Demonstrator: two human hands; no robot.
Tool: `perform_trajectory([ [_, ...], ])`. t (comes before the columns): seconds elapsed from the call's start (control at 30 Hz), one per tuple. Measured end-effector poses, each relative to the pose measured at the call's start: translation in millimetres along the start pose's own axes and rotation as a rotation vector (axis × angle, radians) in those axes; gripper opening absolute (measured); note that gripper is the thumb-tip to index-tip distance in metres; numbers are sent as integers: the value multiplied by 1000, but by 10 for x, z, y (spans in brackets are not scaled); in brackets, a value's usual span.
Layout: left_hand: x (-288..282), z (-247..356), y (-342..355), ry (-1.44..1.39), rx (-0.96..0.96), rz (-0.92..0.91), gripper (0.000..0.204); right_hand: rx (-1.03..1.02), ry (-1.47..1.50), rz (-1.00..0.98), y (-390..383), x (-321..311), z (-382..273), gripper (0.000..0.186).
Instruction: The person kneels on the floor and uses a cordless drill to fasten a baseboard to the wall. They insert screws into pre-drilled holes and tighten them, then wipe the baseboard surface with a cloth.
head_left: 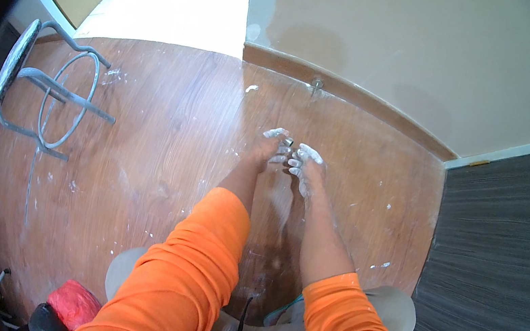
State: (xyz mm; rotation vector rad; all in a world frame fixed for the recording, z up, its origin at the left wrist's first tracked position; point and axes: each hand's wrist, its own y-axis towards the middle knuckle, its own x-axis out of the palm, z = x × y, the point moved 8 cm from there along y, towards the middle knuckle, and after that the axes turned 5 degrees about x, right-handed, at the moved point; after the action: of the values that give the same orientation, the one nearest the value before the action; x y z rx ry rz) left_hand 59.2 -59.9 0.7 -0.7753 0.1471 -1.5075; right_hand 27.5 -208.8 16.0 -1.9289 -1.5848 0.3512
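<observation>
While our left hand (270, 147) and right hand (307, 165), both white with plaster, pinch a small metal fitting (288, 142) between curled fingertips over the wooden floor (161, 129), we'd best grip firmly; dusty fingers likely slip.

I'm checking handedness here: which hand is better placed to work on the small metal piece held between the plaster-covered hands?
Probably the left hand: the small metal piece seems to sit at its fingers, the right hand just beside it.

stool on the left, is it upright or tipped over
Tipped over. The metal stool lies on its side on the wooden floor, round seat facing left, legs and foot ring pointing right.
</observation>
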Motion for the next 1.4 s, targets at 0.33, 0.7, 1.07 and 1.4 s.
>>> perform_trajectory([
  [0.33, -269, -229, 123, -157, -98, 83, 26, 130, -84, 14, 133, -58, 328, 26],
  [0.7, -249, -315, 136, -263, -199, -1, 17, 0, -133, -87, 215, 90, 339, 32],
  [1.07, -267, -214, 106, -135, -136, -5, 26, -120, -131, -26, 220, 106, 227, 36],
  [1.4, -132, -37, 47, -110, -7, -80, 37, -156, -75, 30, 91, 70, 41, 33],
])
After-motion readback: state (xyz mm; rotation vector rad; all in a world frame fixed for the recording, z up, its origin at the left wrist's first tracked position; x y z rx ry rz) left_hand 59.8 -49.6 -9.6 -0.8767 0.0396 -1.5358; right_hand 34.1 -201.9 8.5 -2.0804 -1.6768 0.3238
